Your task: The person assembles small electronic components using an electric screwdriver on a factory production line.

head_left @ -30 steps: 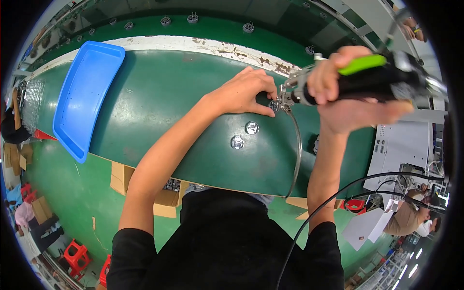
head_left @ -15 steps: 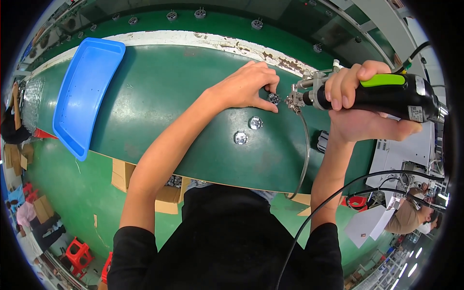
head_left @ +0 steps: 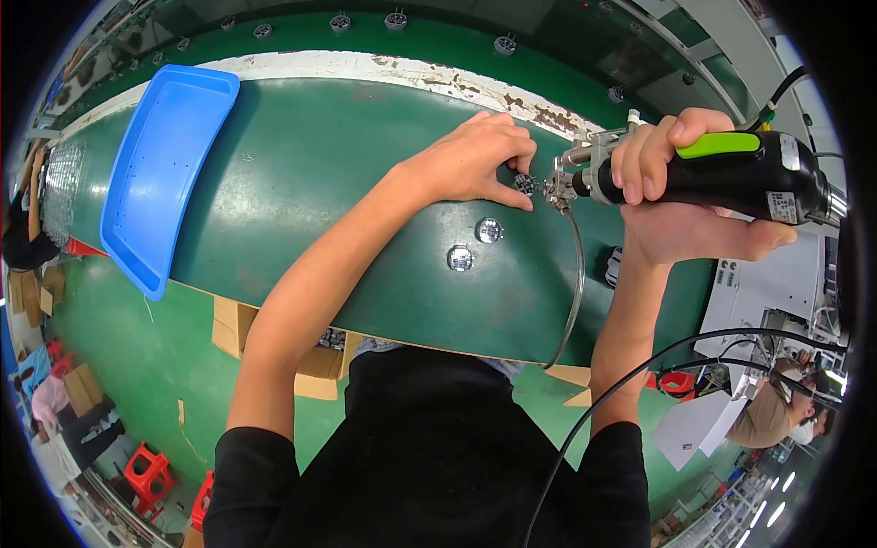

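My right hand [head_left: 667, 173] is wrapped round a black electric screwdriver [head_left: 731, 178] with a green lever. The metal head at the screwdriver's tip has a clear hose hanging from it, and it points left at a small round metal part [head_left: 525, 184]. That part sits between the thumb and fingers of my left hand [head_left: 484, 160], which is closed on it over the green workbench [head_left: 384, 256]. Whether the tip touches the part is too small to make out. Two similar round silver parts, one [head_left: 490, 229] and another [head_left: 459, 258], lie on the bench just below my left hand.
A blue tray [head_left: 164, 173] lies at the bench's left. Beyond the white ledge [head_left: 365, 68], several round parts ride on a green belt [head_left: 301, 36]. A dark metal piece [head_left: 614, 265] lies beside my right forearm. A black cable [head_left: 621, 384] crosses at lower right. Cardboard boxes [head_left: 320, 370] stand below the bench edge.
The bench and the things on it have shifted slightly in the picture. Both hands keep the same grips, and the screwdriver still points at the round part.
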A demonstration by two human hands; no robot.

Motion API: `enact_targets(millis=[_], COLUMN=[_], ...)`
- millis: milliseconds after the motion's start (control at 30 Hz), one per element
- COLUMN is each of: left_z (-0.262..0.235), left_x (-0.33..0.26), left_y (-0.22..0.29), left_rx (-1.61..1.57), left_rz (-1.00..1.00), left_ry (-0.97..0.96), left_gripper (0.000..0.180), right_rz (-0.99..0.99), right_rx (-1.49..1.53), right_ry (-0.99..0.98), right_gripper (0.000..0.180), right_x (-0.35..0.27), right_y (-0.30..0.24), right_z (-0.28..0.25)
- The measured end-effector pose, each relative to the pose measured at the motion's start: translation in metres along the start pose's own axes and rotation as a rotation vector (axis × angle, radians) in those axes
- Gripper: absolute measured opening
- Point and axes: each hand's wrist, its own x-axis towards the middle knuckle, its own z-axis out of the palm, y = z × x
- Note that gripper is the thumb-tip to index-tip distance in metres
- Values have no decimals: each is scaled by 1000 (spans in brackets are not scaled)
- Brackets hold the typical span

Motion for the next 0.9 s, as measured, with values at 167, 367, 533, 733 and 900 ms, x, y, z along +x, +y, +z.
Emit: enact_targets(millis=[167,367,533,733,900], left_z=[1,2,0,-4,-34], left_x=[1,1,-1,-11,-51], left_y=[1,2,4,17,20], left_rx=[12,10,32,23,-190], left_rz=[-6,6,-12,-33,-148], left_ry=[2,20,40,-8,-64], left_gripper=[41,42,41,42,49], right_rz=[-18,113,83,-60,-52], right_rx=[-63,-329,-370,-74,-67], right_ry=[75,333,365,-46,1], right_gripper=[112,114,114,102,108], right_x=[3,13,12,7,-3], right_y=[4,3,6,-56,-71], right_z=[3,25,30,11,0])
